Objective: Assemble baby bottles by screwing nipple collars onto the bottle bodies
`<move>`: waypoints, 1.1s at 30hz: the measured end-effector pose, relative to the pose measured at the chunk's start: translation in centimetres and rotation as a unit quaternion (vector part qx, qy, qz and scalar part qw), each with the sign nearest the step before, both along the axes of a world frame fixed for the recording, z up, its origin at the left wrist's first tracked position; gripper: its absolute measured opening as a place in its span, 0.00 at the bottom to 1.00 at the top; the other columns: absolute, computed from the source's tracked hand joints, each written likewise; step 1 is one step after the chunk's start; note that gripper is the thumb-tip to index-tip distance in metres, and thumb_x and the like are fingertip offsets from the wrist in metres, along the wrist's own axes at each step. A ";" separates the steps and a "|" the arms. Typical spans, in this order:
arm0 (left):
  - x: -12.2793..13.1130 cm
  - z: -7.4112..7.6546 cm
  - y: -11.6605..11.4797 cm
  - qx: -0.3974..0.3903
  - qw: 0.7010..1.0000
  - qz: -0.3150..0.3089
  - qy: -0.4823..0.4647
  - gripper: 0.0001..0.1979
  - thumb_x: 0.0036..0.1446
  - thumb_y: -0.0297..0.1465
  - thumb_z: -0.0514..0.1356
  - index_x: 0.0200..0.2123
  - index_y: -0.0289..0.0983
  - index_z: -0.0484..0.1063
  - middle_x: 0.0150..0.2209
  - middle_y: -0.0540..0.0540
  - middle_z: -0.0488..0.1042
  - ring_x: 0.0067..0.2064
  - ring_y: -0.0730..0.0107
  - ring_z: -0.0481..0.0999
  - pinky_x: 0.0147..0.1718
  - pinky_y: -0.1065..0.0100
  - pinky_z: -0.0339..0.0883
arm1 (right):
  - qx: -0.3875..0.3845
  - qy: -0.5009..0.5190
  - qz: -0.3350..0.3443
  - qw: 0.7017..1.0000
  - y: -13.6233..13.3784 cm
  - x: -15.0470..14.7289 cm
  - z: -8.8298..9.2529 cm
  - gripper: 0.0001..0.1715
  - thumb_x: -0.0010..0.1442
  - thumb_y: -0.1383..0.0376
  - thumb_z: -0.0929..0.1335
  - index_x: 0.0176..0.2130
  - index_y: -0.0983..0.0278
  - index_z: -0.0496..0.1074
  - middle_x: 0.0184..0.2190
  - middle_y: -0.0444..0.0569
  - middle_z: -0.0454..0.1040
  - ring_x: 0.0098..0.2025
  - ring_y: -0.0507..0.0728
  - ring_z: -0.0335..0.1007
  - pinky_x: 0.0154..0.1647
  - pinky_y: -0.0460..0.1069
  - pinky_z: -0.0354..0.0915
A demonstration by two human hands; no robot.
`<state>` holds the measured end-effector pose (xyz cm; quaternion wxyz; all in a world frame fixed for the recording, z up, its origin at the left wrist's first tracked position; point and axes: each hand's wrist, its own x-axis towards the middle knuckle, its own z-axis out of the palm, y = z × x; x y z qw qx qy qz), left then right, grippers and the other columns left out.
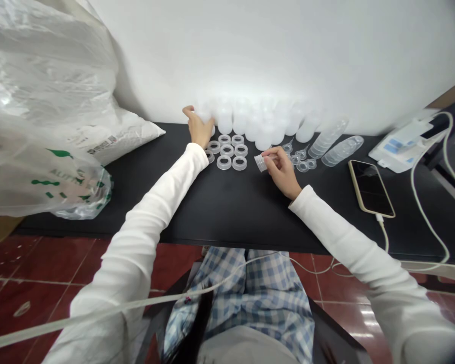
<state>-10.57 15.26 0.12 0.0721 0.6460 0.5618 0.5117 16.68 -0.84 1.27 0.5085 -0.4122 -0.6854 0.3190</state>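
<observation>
At the back left of the table, my left hand (200, 129) has its fingers round a whitish translucent bottle (205, 112), the leftmost of a group. Pinched in my right hand (282, 172) is a small clear plastic piece with a ribbed round end (261, 162), held above the black table. Several translucent ring collars (224, 162) lie between my hands. Behind them, several white bottles (264, 137) stand along the wall, their tops washed out by glare. Small clear plastic pieces with thin stems (302, 164) lie beside my right hand.
Two nested stacks of clear caps (342, 151) lie at the right. Farther right are a phone (372, 188) on a charging cable and a white-and-blue packet (401, 145). Large plastic bags (41, 167) fill the left side. A pale cable (136, 303) crosses above my lap.
</observation>
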 end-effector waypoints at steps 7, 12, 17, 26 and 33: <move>0.9 1.4 -8.5 0.118 0.978 -0.003 0.174 0.26 0.66 0.43 0.56 0.65 0.44 0.62 0.64 0.40 0.68 0.71 0.49 0.57 0.65 0.42 0.50 | 0.129 -0.088 -0.041 0.987 0.3 0.6 -0.2 0.24 0.67 0.43 0.64 0.48 0.59 0.65 0.36 0.48 0.71 0.35 0.54 0.69 0.32 0.51 0.69; 3.2 1.2 -13.6 0.123 0.933 -0.110 0.320 0.22 0.66 0.34 0.55 0.63 0.51 0.68 0.61 0.43 0.73 0.69 0.50 0.62 0.63 0.43 0.52 | 0.160 -0.115 -0.012 0.980 0.8 1.0 -0.7 0.21 0.68 0.47 0.65 0.51 0.59 0.63 0.43 0.51 0.73 0.40 0.57 0.74 0.39 0.55 0.74; 4.3 1.9 -14.4 0.103 0.927 -0.125 0.338 0.25 0.67 0.31 0.55 0.64 0.56 0.66 0.63 0.45 0.72 0.67 0.50 0.66 0.61 0.46 0.55 | 0.182 -0.130 0.000 0.975 0.6 1.5 -0.6 0.16 0.68 0.54 0.67 0.51 0.58 0.65 0.45 0.50 0.75 0.42 0.58 0.75 0.42 0.55 0.74; 4.4 1.9 -15.0 0.110 0.899 -0.159 0.393 0.33 0.64 0.31 0.58 0.70 0.54 0.57 0.62 0.41 0.72 0.61 0.49 0.71 0.59 0.51 0.57 | 0.258 -0.171 0.009 0.951 0.3 1.6 0.0 0.05 0.67 0.69 0.65 0.42 0.58 0.66 0.44 0.50 0.73 0.47 0.57 0.71 0.47 0.55 0.72; 4.7 1.6 -14.9 0.129 0.879 -0.189 0.419 0.34 0.65 0.39 0.57 0.72 0.42 0.55 0.48 0.38 0.77 0.48 0.50 0.76 0.52 0.54 0.62 | 0.241 -0.197 -0.031 0.950 0.0 1.7 0.5 0.09 0.68 0.63 0.63 0.34 0.58 0.62 0.41 0.51 0.69 0.45 0.59 0.68 0.49 0.58 0.70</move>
